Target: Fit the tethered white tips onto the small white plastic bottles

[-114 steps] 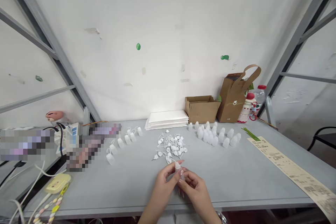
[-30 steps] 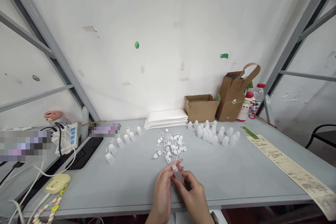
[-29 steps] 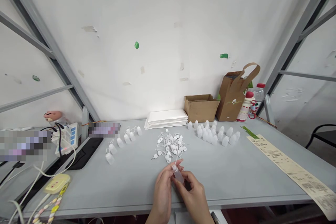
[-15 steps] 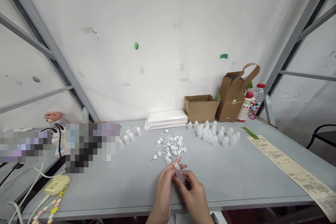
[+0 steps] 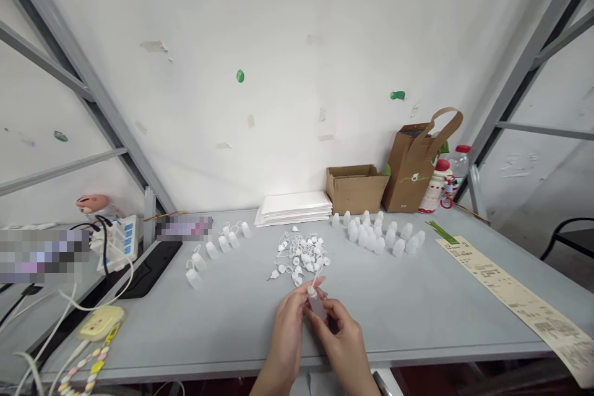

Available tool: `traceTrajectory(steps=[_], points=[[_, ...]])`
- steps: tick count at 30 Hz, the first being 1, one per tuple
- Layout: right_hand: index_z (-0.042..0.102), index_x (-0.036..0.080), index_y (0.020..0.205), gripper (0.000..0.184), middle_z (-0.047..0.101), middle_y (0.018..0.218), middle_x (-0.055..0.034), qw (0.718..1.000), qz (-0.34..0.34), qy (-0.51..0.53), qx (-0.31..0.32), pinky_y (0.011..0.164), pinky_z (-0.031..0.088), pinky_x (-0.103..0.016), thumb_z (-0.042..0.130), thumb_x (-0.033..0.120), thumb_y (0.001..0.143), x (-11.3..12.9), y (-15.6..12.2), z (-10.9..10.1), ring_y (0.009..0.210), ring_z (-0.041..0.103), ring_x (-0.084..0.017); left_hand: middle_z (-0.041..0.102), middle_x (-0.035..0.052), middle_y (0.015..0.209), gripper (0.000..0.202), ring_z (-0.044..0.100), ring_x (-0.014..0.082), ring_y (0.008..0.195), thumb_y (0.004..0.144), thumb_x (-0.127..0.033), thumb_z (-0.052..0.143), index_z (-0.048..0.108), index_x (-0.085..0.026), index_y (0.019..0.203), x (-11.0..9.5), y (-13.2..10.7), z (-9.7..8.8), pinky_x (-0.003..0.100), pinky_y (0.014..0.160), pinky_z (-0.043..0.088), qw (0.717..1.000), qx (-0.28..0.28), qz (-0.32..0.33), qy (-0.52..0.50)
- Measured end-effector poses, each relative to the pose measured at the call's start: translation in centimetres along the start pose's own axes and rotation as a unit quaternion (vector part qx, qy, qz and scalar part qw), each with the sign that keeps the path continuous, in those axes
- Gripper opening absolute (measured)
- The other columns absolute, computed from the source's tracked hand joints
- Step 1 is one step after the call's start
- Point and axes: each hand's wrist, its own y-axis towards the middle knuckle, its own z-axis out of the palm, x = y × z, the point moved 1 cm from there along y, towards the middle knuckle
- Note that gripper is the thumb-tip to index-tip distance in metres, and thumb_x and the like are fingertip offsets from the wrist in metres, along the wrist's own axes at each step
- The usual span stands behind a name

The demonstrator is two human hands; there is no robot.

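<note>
Near the front of the table, a small translucent white plastic bottle (image 5: 316, 304) is held between my two hands, tilted, its neck end pointing away from me. My left hand (image 5: 292, 318) grips it from the left, close to the neck, where a thin white cord rises. From the right, the fingers of my right hand (image 5: 341, 325) close on its lower body. Just beyond lies a heap of white caps with cord loops (image 5: 304, 253). Several small bottles without cords (image 5: 366, 238) stand at the back right. Bottles with cord loops (image 5: 224, 243) form a slanting row on the left.
A stack of white sheets (image 5: 294, 207), an open cardboard box (image 5: 356, 190) and a brown paper bag (image 5: 408, 173) stand along the wall. On the right lies a long printed paper strip (image 5: 501, 284). A black phone (image 5: 151, 269), cables and a power strip (image 5: 123, 241) occupy the left side.
My hands stay in nearly the same place with the bottle between them. The camera view has shifted slightly. More of the left row of bottles and the phone now show.
</note>
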Motion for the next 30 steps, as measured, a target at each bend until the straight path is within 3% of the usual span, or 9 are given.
traceTrajectory(steps=[10, 20, 24, 30], points=[[0.062, 0.02, 0.081, 0.017, 0.067, 0.078, -0.0033, 1.0, -0.005, 0.023, 0.011, 0.062, 0.045, -0.02, 0.057, 0.034, 0.076, 0.11, -0.1, -0.08, 0.067, 0.058, -0.015, 0.062, 0.004, 0.073, 0.031, 0.058, 0.0183, 0.08, 0.07, -0.022, 0.048, 0.053, -0.015, 0.099, 0.1, 0.11, 0.5, 0.03, 0.075, 0.04, 0.995, -0.004, -0.025, -0.1], [0.063, 0.017, 0.081, 0.018, 0.067, 0.077, -0.0046, 0.998, 0.005, 0.06, 0.025, 0.064, 0.046, -0.022, 0.059, 0.034, 0.075, 0.12, 0.04, -0.15, 0.07, 0.06, -0.017, 0.056, -0.0003, 0.067, 0.026, 0.054, 0.0135, 0.067, 0.069, -0.02, 0.048, 0.051, -0.017, 0.095, 0.3, 0.54, 0.36, 0.027, 0.068, 0.04, 0.992, 0.026, -0.031, -0.118], [0.063, 0.017, 0.08, 0.02, 0.067, 0.074, -0.0045, 0.995, 0.023, 0.099, 0.026, 0.065, 0.048, -0.025, 0.06, 0.036, 0.073, 0.32, 0.23, -0.16, 0.071, 0.06, -0.018, 0.06, 0.0028, 0.074, 0.026, 0.057, 0.0161, 0.075, 0.07, -0.024, 0.049, 0.054, -0.015, 0.094, 0.36, 0.63, 0.26, 0.027, 0.071, 0.039, 0.994, 0.023, -0.042, -0.098], [0.062, 0.016, 0.081, 0.026, 0.067, 0.078, -0.0064, 0.989, 0.032, 0.142, 0.037, 0.063, 0.048, -0.026, 0.06, 0.041, 0.073, 0.41, 0.42, -0.17, 0.07, 0.06, -0.018, 0.064, 0.0092, 0.09, 0.041, 0.056, 0.0217, 0.092, 0.077, -0.041, 0.046, 0.056, -0.013, 0.105, 0.34, 0.66, -0.05, 0.032, 0.081, 0.037, 0.992, 0.027, -0.076, -0.098]])
